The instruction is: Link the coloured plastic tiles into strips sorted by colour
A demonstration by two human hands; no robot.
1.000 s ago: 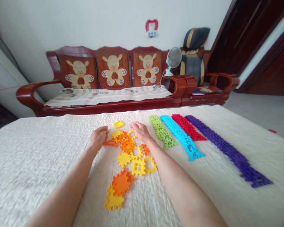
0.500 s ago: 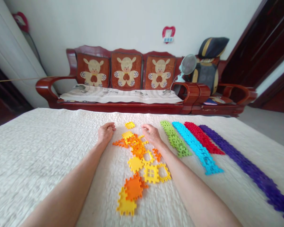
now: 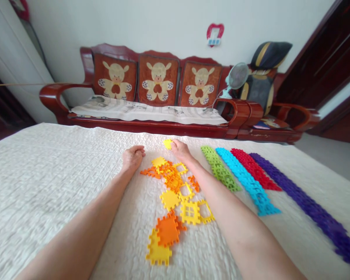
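Beyond the pile, my right hand [image 3: 181, 150] pinches a yellow square interlocking tile [image 3: 167, 144] by its right edge. To the left of the pile, my left hand [image 3: 133, 156] is closed in a loose fist, with nothing visible in it. Between my arms lie loose yellow and orange notched tiles, some overlapping. Among them are a solid yellow tile [image 3: 170, 199], a yellow window tile [image 3: 190, 212], an orange square tile [image 3: 167, 230] partly over another yellow tile [image 3: 158, 254], and an orange triangular piece [image 3: 151, 172] near my left hand.
Rows of tiles lie right of my right arm: green [image 3: 220, 168], light blue [image 3: 247, 181], red [image 3: 255, 168] and purple [image 3: 306, 210]. They rest on a quilted white cover [image 3: 61, 175]. Behind it stand a wooden sofa [image 3: 160, 126] and a small fan [image 3: 237, 76].
My right hand has moved slightly away from me and left, and now grips the yellow tile that lay at the pile's far end. My left hand stays closed. The view has shifted slightly.
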